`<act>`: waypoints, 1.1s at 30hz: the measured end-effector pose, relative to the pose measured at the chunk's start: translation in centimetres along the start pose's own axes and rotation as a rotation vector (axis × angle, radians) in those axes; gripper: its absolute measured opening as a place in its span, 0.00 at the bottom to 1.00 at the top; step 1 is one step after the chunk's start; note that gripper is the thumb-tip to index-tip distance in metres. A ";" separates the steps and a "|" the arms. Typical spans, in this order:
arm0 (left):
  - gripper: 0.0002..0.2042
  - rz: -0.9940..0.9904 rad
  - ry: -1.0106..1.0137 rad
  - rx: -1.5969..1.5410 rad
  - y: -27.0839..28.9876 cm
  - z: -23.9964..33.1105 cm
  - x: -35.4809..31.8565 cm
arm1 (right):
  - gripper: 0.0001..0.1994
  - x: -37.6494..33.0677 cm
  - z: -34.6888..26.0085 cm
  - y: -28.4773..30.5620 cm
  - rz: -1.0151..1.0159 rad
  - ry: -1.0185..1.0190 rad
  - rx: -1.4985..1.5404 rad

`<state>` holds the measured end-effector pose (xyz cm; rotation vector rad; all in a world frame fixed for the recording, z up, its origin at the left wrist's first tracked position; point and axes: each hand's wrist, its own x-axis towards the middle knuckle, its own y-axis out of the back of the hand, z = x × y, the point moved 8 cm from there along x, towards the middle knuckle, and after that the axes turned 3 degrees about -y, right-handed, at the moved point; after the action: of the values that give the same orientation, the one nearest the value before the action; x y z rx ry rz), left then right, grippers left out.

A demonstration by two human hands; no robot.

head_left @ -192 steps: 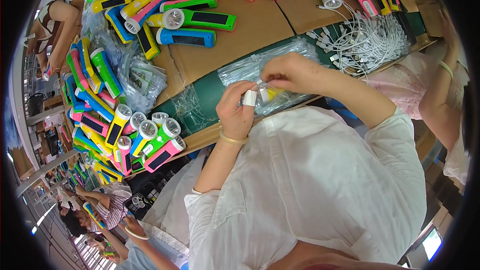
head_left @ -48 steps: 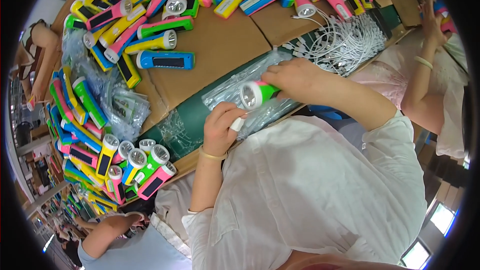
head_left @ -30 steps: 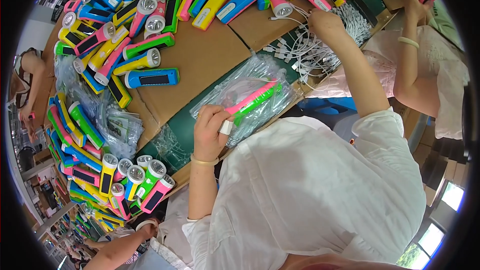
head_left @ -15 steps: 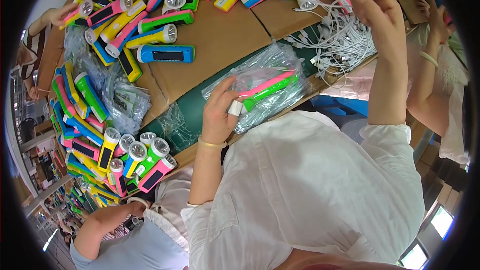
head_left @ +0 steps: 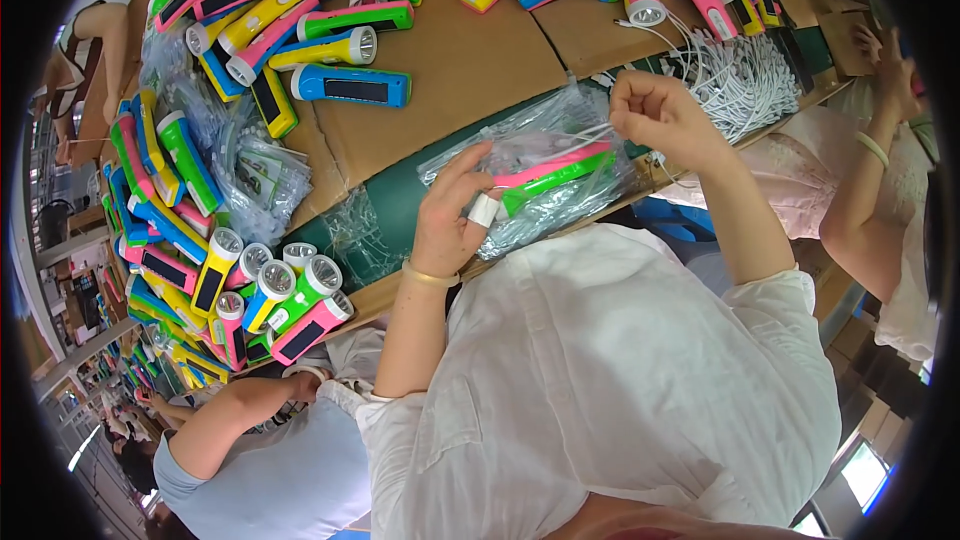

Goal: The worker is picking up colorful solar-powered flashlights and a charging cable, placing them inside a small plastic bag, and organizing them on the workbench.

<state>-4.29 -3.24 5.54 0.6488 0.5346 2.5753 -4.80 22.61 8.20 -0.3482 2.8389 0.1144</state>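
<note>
Fingers [head_left: 628, 92] of the right hand [head_left: 665, 122] pinch a cable [head_left: 586, 142] over the torch [head_left: 558, 178], which lies among bags [head_left: 520, 234] on the surface [head_left: 400, 190]; those of the left hand [head_left: 450, 215] are parted at its left end, whether gripping I can't tell.

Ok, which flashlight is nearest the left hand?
The pink-and-green flashlight lying amid the clear plastic bags, its left end at the left hand; the other flashlights are all farther off.
</note>
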 end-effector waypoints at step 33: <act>0.11 0.308 0.642 -0.513 3.7 -3.7 -5.1 | 0.07 1.1 -0.5 -0.9 -0.002 0.404 -0.827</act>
<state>-3.26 -9.71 2.45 -0.3084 -0.0740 3.0169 -5.69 21.44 8.31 -0.5836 3.0249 1.3704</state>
